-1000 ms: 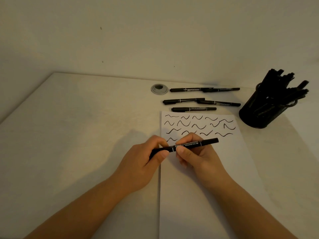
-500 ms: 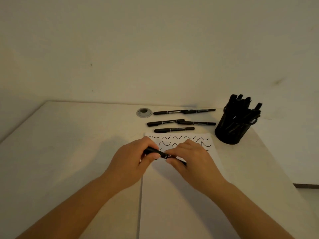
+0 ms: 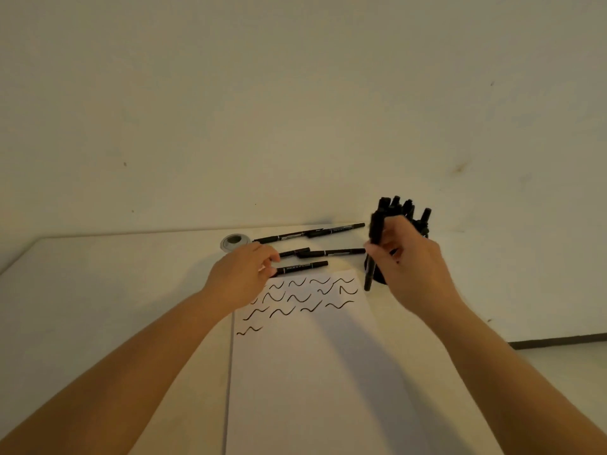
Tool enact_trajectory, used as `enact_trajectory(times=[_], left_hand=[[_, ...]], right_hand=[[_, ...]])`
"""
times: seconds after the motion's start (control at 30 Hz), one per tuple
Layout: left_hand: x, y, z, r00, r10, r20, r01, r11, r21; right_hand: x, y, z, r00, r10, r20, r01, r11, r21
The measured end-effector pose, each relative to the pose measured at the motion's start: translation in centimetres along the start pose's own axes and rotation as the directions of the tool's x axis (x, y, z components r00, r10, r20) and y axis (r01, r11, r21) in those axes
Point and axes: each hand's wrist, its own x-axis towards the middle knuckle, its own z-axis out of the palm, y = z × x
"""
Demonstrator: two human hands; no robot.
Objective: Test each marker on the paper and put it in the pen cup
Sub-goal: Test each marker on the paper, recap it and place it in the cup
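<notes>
Plain office-like room: white desk, cable grommet, bare wall.

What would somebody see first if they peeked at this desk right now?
Probably the right hand, up by the black pen cup at the desk's far right, holding a black marker nearly upright. Next, the rows of black squiggles on the white paper in the middle. Then the left hand, reaching to the nearest marker on the desk, just beyond the paper.

Pen cup crowded with markers; left table bare.
</notes>
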Motion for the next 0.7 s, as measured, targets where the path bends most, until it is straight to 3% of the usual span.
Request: enact_trajectory(times=[0.17,0.27,0.43,0.6,0.7], left_hand=[[2.2,-1.1,0.7,0.999,0.003,0.044,-0.012,0.977,0.211],[2.8,-0.9,1.3,0.993,-0.036,0.116,0.002,0.960,0.281],[3.1,-1.0,2.2,0.989,-0.036,0.145,-0.018,0.935,0.355],[3.1,-1.0,2.8,0.989,-0.051,0.138,0.003,0.946,0.325],[3.1,-1.0,3.0,0.988,-0.064,0.141,0.015,0.947,0.320]], right_hand=[[1.8,0.7,-2.9,0.959,0.056,-0.276,-0.007,0.985,0.173],[2.4,1.4,-3.3,0.928,0.015,-0.373,0.040,0.989,0.140],[3.0,2.6,-2.2,0.948,-0.021,-0.317,0.014,1.000,-0.023],[3.2,3.2,-0.7,0.979,-0.028,-0.201,-0.007,0.986,-0.169],[3.3,2.9,0.1,0.974,-0.058,-0.217,0.000,0.966,-0.258]])
